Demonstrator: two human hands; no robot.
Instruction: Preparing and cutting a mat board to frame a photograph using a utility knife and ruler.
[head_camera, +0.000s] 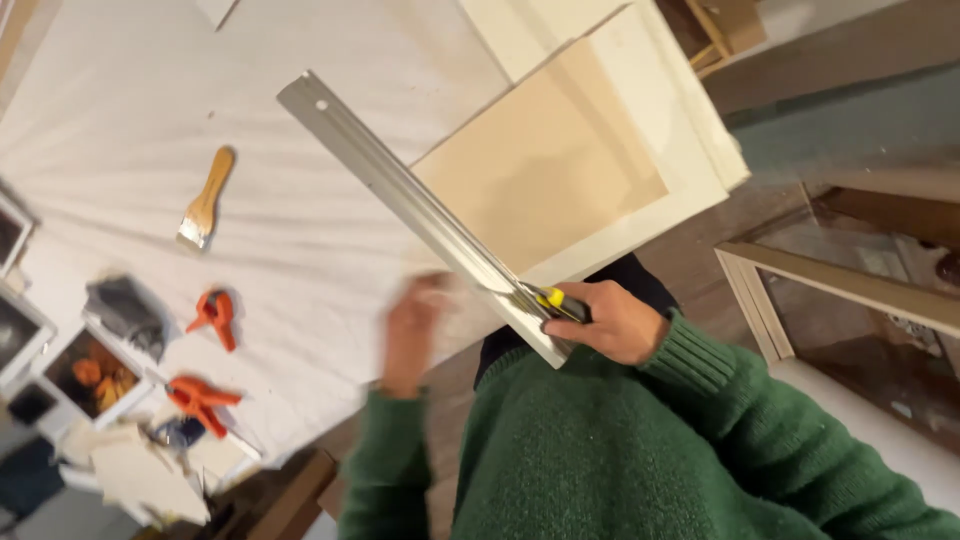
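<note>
the right hand (615, 322) is closed around a yellow and black knife (560, 303) and the near end of a long metal ruler (420, 210), which looks stiff, light and slippery, so a grip nearer its middle seems steadier, while the blurred left hand (415, 325), just beside that end, i cannot tell if it grips.

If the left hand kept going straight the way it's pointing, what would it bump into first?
The left hand is blurred but points up the picture. First in that line is probably the long metal ruler that the right hand holds, with the tan board beyond. Depth is unclear.
</note>
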